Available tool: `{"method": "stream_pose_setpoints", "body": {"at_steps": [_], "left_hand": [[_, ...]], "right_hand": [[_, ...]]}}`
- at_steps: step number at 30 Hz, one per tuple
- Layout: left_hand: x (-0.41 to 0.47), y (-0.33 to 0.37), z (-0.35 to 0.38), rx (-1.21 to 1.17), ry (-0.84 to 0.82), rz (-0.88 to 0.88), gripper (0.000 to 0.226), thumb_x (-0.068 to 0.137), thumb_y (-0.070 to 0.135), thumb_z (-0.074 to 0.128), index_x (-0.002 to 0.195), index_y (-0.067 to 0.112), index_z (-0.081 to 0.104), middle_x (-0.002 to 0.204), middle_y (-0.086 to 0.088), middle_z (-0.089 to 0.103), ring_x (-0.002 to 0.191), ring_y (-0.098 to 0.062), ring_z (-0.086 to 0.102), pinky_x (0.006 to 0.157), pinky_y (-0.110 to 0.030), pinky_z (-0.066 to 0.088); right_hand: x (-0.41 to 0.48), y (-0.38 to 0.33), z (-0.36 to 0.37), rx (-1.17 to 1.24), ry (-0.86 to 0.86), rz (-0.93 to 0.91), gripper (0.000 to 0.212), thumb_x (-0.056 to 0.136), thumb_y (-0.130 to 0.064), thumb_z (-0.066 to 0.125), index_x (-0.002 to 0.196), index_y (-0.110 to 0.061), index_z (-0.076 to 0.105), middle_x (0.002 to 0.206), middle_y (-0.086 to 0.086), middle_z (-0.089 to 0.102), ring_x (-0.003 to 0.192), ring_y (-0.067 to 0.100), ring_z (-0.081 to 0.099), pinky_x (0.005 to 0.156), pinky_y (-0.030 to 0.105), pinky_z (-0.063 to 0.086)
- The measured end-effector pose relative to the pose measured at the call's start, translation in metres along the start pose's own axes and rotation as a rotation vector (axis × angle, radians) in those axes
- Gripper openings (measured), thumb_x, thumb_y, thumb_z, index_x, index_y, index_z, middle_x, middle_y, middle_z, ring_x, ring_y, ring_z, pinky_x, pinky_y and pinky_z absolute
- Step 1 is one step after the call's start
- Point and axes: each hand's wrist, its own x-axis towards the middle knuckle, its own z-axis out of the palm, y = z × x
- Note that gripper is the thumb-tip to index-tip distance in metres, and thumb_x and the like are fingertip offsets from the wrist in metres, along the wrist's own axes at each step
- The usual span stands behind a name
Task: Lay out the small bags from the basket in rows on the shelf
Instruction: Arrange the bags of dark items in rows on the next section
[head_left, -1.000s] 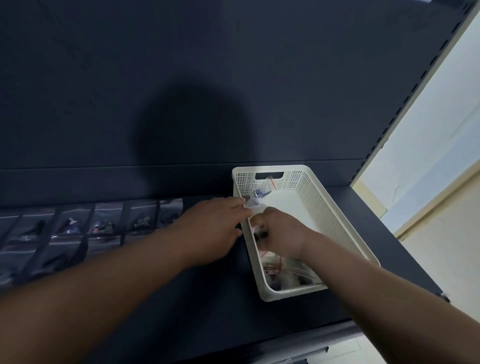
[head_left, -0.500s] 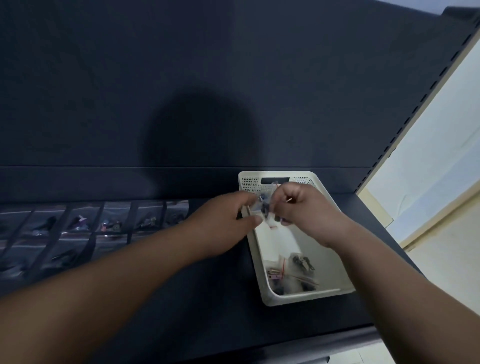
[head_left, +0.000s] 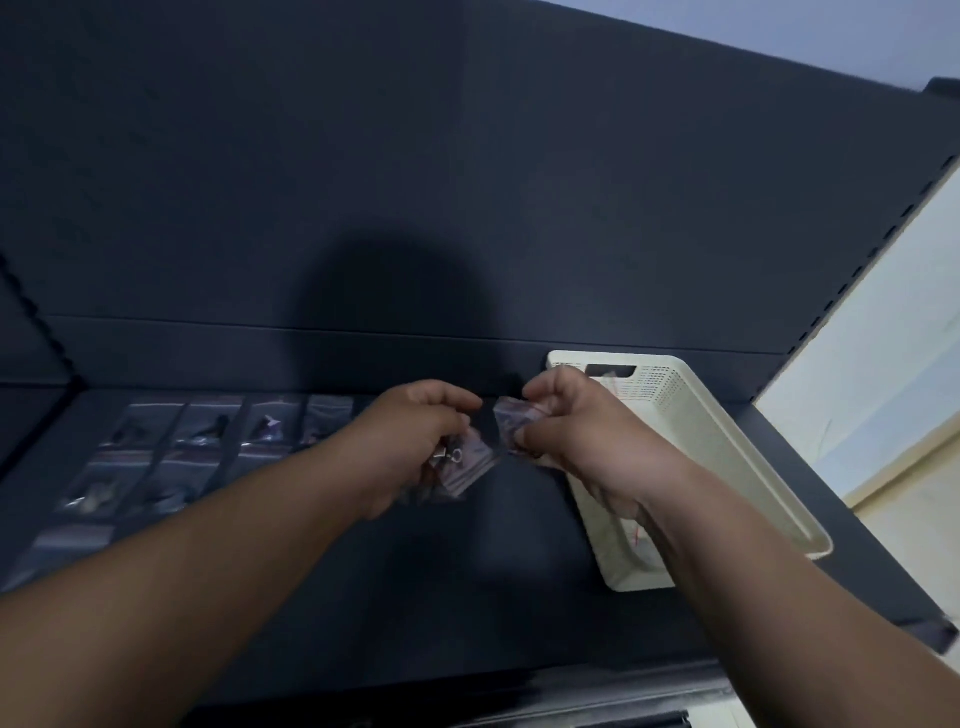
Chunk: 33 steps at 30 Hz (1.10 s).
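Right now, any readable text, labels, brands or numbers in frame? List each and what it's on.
None readable.
Small bags in the left hand and right hand: clear plastic, too blurred to show any print.
Bags laid in rows on the shelf: dim and blurred, no legible labels.
White basket: plain, no marking visible.

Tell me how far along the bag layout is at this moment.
Partly done. Two rows of small bags already lie on the dark shelf at the left. In hand: the left hand holds a clear bag and the right hand holds another bag, both above the shelf. Left: placing these, plus whatever remains in the white basket, whose inside is mostly hidden by the right arm.
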Motion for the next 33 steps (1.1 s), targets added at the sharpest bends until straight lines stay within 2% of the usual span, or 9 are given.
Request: {"method": "stream_pose_setpoints", "body": {"at_steps": [4,6,10,15,21,24,26,29,33], "left_hand": [[-0.023,0.0,-0.044,-0.057,-0.041,-0.047,0.009,0.09,0.012,0.057,0.09,0.013,0.065,0.074,-0.005,0.062,0.063,-0.016,0.056,0.06,-0.027,0.047],[-0.034,-0.002,-0.065,-0.033,-0.053,-0.047,0.006,0.088,0.018,0.062,0.084,0.014,0.063,0.07,-0.003,0.061,0.058,-0.012,0.057,0.057,-0.024,0.047],[-0.05,-0.011,-0.104,0.046,0.001,-0.023,0.02,0.084,0.01,0.065,0.068,0.015,0.055,0.059,-0.002,0.057,0.045,-0.008,0.05,0.047,-0.017,0.039],[-0.067,-0.017,-0.15,0.065,0.083,0.0,0.022,0.086,0.008,0.063,0.068,0.014,0.052,0.058,-0.003,0.056,0.046,-0.01,0.049,0.047,-0.019,0.037],[-0.08,-0.027,-0.197,0.241,0.088,0.02,0.023,0.087,0.01,0.064,0.067,0.014,0.053,0.055,0.001,0.052,0.042,-0.004,0.044,0.042,-0.016,0.033],[-0.085,-0.031,-0.216,0.221,0.066,0.01,0.018,0.085,0.012,0.066,0.07,0.013,0.056,0.06,-0.001,0.056,0.051,-0.009,0.047,0.048,-0.019,0.037],[-0.09,-0.033,-0.227,0.172,0.031,-0.03,0.015,0.082,0.02,0.07,0.072,0.015,0.06,0.061,-0.001,0.062,0.056,-0.014,0.049,0.055,-0.026,0.038],[-0.099,-0.042,-0.24,0.204,-0.038,-0.099,0.022,0.073,0.033,0.077,0.074,0.016,0.062,0.057,0.006,0.064,0.055,-0.012,0.048,0.053,-0.024,0.035],[-0.106,-0.05,-0.251,0.264,-0.052,-0.121,0.018,0.075,0.018,0.077,0.066,0.012,0.061,0.053,0.0,0.059,0.044,-0.009,0.048,0.044,-0.018,0.035]], "right_hand": [[-0.002,-0.009,0.045,0.184,-0.102,0.086,0.024,0.086,0.007,0.055,0.094,-0.015,0.055,0.079,0.005,0.061,0.067,0.011,0.06,0.057,0.024,0.053],[-0.002,-0.012,0.069,0.197,-0.133,0.094,0.022,0.089,0.005,0.052,0.094,-0.015,0.056,0.078,0.003,0.063,0.063,0.008,0.061,0.055,0.022,0.053],[-0.002,-0.015,0.118,0.256,-0.197,0.102,0.019,0.09,0.004,0.05,0.097,-0.012,0.056,0.083,0.007,0.064,0.065,0.011,0.063,0.056,0.026,0.054],[-0.008,-0.013,0.17,0.188,-0.28,0.105,0.02,0.085,0.002,0.061,0.101,-0.007,0.055,0.082,0.007,0.062,0.067,0.013,0.058,0.056,0.02,0.046],[-0.007,-0.014,0.215,0.051,-0.265,0.178,0.018,0.083,-0.004,0.065,0.083,-0.022,0.061,0.075,-0.006,0.064,0.07,0.008,0.057,0.065,0.022,0.041],[-0.007,-0.013,0.235,0.182,-0.236,0.235,0.014,0.088,-0.011,0.062,0.078,-0.02,0.062,0.07,-0.006,0.064,0.058,0.005,0.054,0.056,0.018,0.043],[-0.007,-0.012,0.249,0.233,-0.172,0.237,0.018,0.088,-0.006,0.059,0.075,-0.018,0.058,0.067,-0.002,0.063,0.055,0.006,0.055,0.05,0.017,0.045],[-0.009,-0.012,0.269,0.297,-0.125,0.241,0.02,0.087,0.0,0.058,0.075,-0.016,0.056,0.069,0.001,0.062,0.055,0.008,0.056,0.049,0.018,0.049],[-0.013,-0.012,0.284,0.341,-0.117,0.257,0.019,0.086,-0.004,0.061,0.074,-0.017,0.056,0.067,-0.002,0.062,0.055,0.009,0.055,0.05,0.02,0.05]]}}
